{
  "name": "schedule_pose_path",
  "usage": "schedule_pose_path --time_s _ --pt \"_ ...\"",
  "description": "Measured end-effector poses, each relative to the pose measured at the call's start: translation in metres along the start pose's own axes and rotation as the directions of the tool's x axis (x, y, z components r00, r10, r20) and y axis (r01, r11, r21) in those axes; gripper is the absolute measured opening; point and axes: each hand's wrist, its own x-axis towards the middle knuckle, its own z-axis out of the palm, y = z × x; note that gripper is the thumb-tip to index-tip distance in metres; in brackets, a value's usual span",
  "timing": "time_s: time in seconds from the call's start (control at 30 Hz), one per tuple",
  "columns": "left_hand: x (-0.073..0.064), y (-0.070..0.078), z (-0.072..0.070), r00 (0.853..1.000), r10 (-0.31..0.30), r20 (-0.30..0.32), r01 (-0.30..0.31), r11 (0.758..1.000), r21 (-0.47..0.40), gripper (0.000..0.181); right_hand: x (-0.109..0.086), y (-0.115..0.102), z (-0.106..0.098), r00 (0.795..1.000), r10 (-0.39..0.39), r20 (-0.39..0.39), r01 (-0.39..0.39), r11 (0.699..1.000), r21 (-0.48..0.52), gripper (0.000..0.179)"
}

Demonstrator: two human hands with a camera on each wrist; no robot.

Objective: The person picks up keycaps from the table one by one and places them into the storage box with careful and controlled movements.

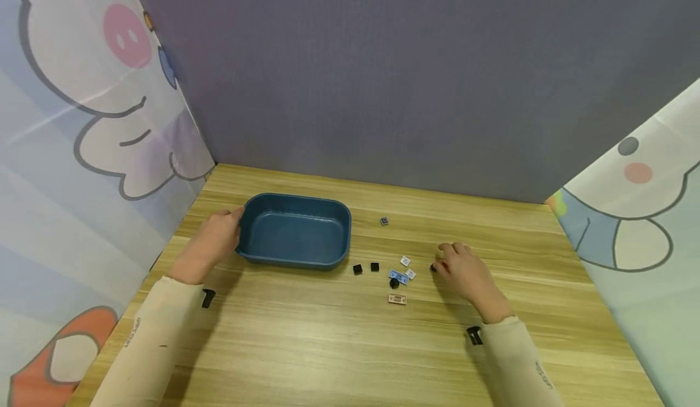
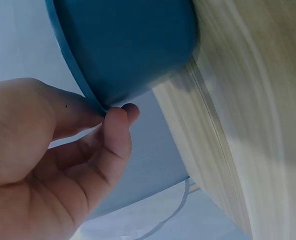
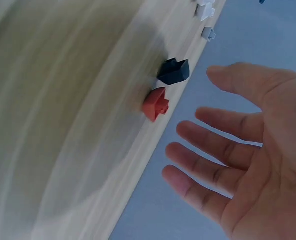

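Observation:
A dark blue plastic tub (image 1: 295,231) stands on the wooden table (image 1: 339,346) left of centre, with nothing in it. My left hand (image 1: 216,240) holds its left rim; in the left wrist view the thumb and a curled finger (image 2: 118,131) pinch the rim of the tub (image 2: 127,45). My right hand (image 1: 465,270) hovers open, fingers spread (image 3: 198,120), just over a small red piece (image 3: 155,104) and a dark piece (image 3: 174,71). In the head view the red piece (image 1: 444,266) shows at its fingertips.
Several small pieces lie between tub and right hand: two black bricks (image 1: 358,269), white tiles (image 1: 404,260), a blue tile (image 1: 398,276), a tan tile (image 1: 397,299). A grey piece (image 1: 384,220) sits farther back. Fabric walls close in three sides.

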Motion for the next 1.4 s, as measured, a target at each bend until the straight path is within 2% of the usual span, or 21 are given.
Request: schedule_pose_path --time_s 0.27,0.67,0.87,1.4 --pt "0.000 -0.001 0.001 1.000 0.014 -0.012 -0.014 1.000 0.017 0.042 -0.005 0.003 0.002 0.998 0.043 0.049 -0.044 0.999 0.022 0.033" --pt "-0.001 0.000 0.002 1.000 -0.022 0.002 0.022 1.000 -0.013 0.043 -0.009 0.013 0.006 0.995 0.063 0.081 -0.068 0.996 0.056 0.031" --pt "0.000 -0.001 0.004 1.000 -0.021 0.000 0.021 1.000 -0.006 0.044 -0.011 0.018 0.009 0.990 0.085 0.114 -0.093 0.993 0.067 0.022" --pt "0.000 0.000 0.004 0.999 -0.035 0.001 0.035 0.999 -0.009 0.044 -0.011 0.020 0.013 0.988 0.121 0.097 -0.125 0.991 0.036 0.016"
